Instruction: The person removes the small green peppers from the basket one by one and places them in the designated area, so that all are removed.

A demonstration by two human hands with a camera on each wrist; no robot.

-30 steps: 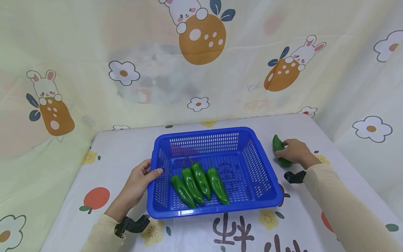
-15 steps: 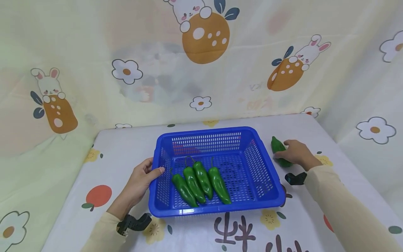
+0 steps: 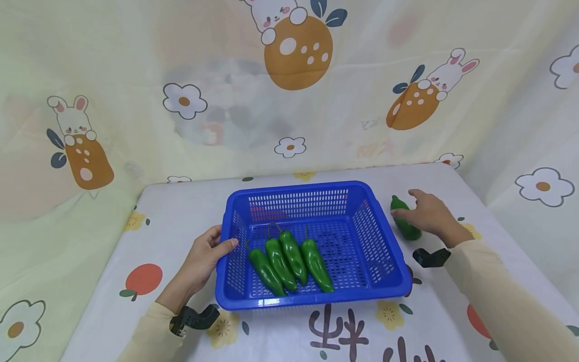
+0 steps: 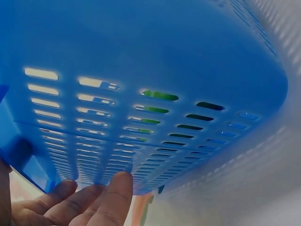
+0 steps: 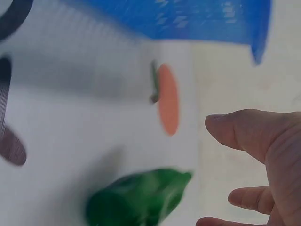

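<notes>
Left hand (image 3: 204, 257) pinches the blue basket (image 3: 312, 301) by its left rim; right hand (image 3: 431, 215), thumb and fingers spread, holds nothing beside a green pepper (image 3: 409, 230) near the right edge of the table (image 3: 434, 181). Likely light, firm, slick, it suits a mid-body grip.

Place: curtained-off tabletop work area, wider room type cannot be told. Rabbit-and-flower printed fabric (image 3: 353, 100) hangs behind and on both sides of a cloth-covered table (image 3: 181, 208)
</notes>
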